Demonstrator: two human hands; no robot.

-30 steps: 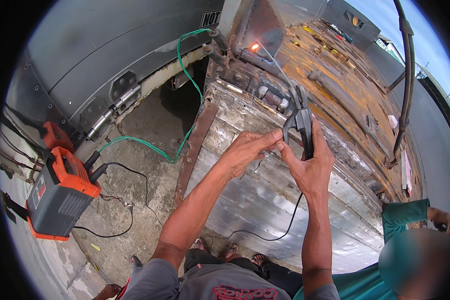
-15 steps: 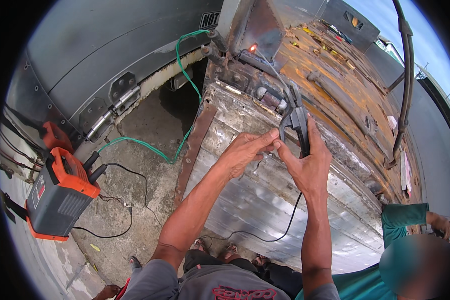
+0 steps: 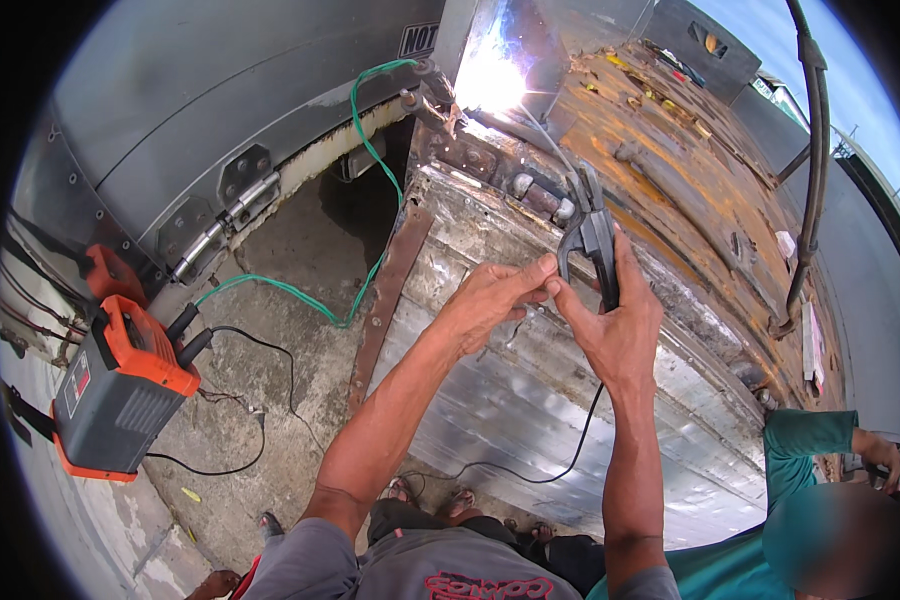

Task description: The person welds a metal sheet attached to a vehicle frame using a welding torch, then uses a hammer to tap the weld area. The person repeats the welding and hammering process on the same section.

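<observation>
above the ribbed metal panel (image 3: 530, 400), the right hand (image 3: 615, 330) grips the stiff, fairly light electrode holder (image 3: 592, 235) by its insulated handle, left hand (image 3: 490, 300) pinching beside it, rod tip arcing.

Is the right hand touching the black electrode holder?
Touching. The head view shows the right hand wrapped around the black electrode holder, fingers closed on its handle.

Outdoors in daylight: a grey concrete floor (image 3: 270, 340), a grey metal wall (image 3: 220, 110) behind, blue sky (image 3: 860, 90) at right, perhaps a fence beyond.
</observation>
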